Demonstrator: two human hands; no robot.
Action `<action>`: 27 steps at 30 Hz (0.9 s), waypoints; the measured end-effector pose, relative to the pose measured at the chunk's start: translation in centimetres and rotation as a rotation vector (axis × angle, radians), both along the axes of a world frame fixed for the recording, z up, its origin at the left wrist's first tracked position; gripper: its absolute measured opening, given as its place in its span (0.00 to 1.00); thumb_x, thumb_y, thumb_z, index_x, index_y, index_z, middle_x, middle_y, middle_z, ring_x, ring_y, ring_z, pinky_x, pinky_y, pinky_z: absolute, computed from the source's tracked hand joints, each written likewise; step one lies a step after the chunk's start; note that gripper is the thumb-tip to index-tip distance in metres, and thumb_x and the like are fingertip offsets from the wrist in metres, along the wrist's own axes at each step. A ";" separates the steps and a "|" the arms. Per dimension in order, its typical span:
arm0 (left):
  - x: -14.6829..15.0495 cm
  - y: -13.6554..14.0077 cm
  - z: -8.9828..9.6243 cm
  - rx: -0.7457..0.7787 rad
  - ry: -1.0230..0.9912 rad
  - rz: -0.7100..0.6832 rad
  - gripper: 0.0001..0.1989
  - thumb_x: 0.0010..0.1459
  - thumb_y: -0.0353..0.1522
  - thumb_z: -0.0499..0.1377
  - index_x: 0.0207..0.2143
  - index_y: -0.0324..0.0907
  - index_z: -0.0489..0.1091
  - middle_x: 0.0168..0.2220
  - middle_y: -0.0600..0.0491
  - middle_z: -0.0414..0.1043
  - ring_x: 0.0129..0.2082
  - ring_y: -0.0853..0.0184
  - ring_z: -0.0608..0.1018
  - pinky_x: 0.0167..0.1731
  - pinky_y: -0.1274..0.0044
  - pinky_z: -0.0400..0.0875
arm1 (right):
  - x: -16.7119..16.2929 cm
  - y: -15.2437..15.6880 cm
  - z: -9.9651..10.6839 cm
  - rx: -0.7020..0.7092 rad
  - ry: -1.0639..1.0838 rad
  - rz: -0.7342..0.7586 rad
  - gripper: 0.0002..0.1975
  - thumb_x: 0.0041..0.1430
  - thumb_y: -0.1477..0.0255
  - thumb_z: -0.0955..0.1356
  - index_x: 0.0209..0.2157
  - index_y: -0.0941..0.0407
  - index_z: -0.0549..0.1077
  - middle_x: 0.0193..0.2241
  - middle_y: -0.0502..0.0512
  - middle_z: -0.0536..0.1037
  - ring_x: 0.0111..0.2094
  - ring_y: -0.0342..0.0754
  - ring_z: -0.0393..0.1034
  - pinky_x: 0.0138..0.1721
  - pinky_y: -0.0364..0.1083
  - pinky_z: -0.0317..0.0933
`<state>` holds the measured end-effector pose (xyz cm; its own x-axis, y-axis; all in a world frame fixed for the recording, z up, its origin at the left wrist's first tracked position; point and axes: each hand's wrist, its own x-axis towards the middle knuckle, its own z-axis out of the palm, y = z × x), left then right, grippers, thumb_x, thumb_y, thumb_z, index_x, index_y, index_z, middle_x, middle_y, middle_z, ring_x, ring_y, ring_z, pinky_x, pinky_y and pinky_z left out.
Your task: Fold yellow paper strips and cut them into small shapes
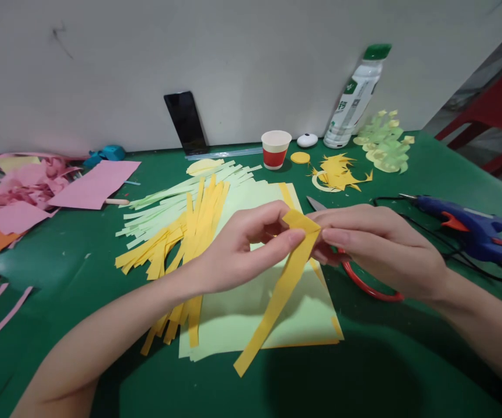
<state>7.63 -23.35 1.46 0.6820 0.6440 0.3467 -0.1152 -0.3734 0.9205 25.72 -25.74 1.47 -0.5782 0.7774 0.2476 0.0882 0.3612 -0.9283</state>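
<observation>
A yellow paper strip (279,293), folded over near its top end, is held above a stack of pale green and yellow paper sheets (229,325). My left hand (251,247) pinches it between thumb and fingers close to the fold. At the fold's right corner, my right hand (377,244) presses it with thumb and fingertips; part of that grip is hidden. The long tail of the strip hangs toward the front. Loose yellow strips (198,232) and fringed pale green strips (146,212) lie left of the stack. Red-handled scissors (370,290) rest partly under my right hand.
A blue glue gun (464,226) with a black cable lies right. Along the wall stand a phone (185,122), a red and white paper cup (276,150) and a bottle (355,98). Yellow paper cutouts (340,172) lie behind my hands; pink paper (96,184) is at left.
</observation>
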 end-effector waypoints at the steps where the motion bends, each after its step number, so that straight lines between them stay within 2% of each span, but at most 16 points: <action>1: 0.0 0.1 0.0 -0.005 0.010 -0.005 0.09 0.58 0.30 0.52 0.25 0.39 0.61 0.23 0.57 0.60 0.22 0.76 0.63 0.21 0.82 0.59 | 0.0 0.1 0.0 0.020 -0.002 0.009 0.16 0.63 0.67 0.58 0.23 0.57 0.66 0.20 0.48 0.61 0.22 0.40 0.54 0.23 0.42 0.50; 5: 0.0 0.2 0.1 0.000 0.087 -0.045 0.09 0.57 0.30 0.52 0.23 0.38 0.61 0.22 0.56 0.60 0.22 0.76 0.62 0.20 0.82 0.58 | -0.2 0.2 0.0 0.103 -0.079 -0.071 0.16 0.61 0.67 0.60 0.21 0.57 0.66 0.18 0.47 0.62 0.21 0.39 0.55 0.23 0.42 0.49; 11: -0.3 0.5 0.5 -0.022 0.190 -0.069 0.12 0.55 0.29 0.54 0.20 0.38 0.60 0.18 0.59 0.56 0.19 0.76 0.59 0.18 0.81 0.54 | -0.5 0.2 -0.1 0.046 -0.097 -0.082 0.18 0.60 0.70 0.62 0.17 0.57 0.66 0.15 0.45 0.62 0.18 0.37 0.54 0.21 0.41 0.48; 15: -0.4 0.7 0.2 -0.085 0.123 0.064 0.11 0.54 0.30 0.56 0.19 0.38 0.64 0.18 0.58 0.61 0.19 0.76 0.63 0.19 0.81 0.57 | -0.6 0.3 -0.1 0.061 -0.109 -0.192 0.22 0.62 0.66 0.58 0.17 0.58 0.67 0.14 0.46 0.60 0.17 0.38 0.52 0.19 0.41 0.47; 17: -0.4 0.8 0.0 -0.102 0.061 0.153 0.12 0.53 0.31 0.57 0.18 0.38 0.65 0.17 0.58 0.61 0.19 0.76 0.63 0.19 0.80 0.58 | -0.8 0.3 0.0 0.159 -0.176 -0.219 0.20 0.60 0.67 0.61 0.16 0.58 0.65 0.15 0.47 0.60 0.18 0.38 0.53 0.20 0.42 0.48; 20: -0.4 0.9 -0.2 -0.040 0.023 0.252 0.15 0.54 0.32 0.57 0.16 0.38 0.64 0.17 0.58 0.59 0.19 0.75 0.62 0.21 0.79 0.58 | -1.1 0.3 0.2 0.293 -0.276 -0.257 0.17 0.56 0.71 0.64 0.15 0.57 0.60 0.14 0.46 0.60 0.18 0.39 0.53 0.20 0.42 0.47; 22: -0.2 0.9 -0.3 -0.005 0.033 0.279 0.13 0.54 0.32 0.57 0.18 0.38 0.65 0.20 0.57 0.62 0.22 0.75 0.64 0.22 0.80 0.60 | -1.2 0.3 0.2 0.316 -0.312 -0.277 0.18 0.57 0.69 0.64 0.15 0.56 0.60 0.14 0.47 0.61 0.18 0.39 0.54 0.20 0.42 0.47; 25: 0.1 0.7 -0.2 -0.026 0.014 0.255 0.03 0.52 0.30 0.59 0.27 0.39 0.70 0.29 0.55 0.67 0.28 0.74 0.69 0.25 0.81 0.64 | -1.1 0.1 0.1 0.320 -0.345 -0.281 0.18 0.57 0.63 0.63 0.17 0.56 0.64 0.14 0.48 0.62 0.20 0.41 0.57 0.20 0.42 0.48; 27: 0.2 0.6 -0.1 -0.026 -0.013 0.243 0.02 0.51 0.29 0.60 0.29 0.39 0.70 0.29 0.55 0.68 0.29 0.74 0.70 0.26 0.82 0.65 | -1.0 0.0 0.0 0.329 -0.360 -0.275 0.18 0.57 0.61 0.63 0.17 0.56 0.65 0.14 0.48 0.62 0.20 0.41 0.58 0.20 0.42 0.48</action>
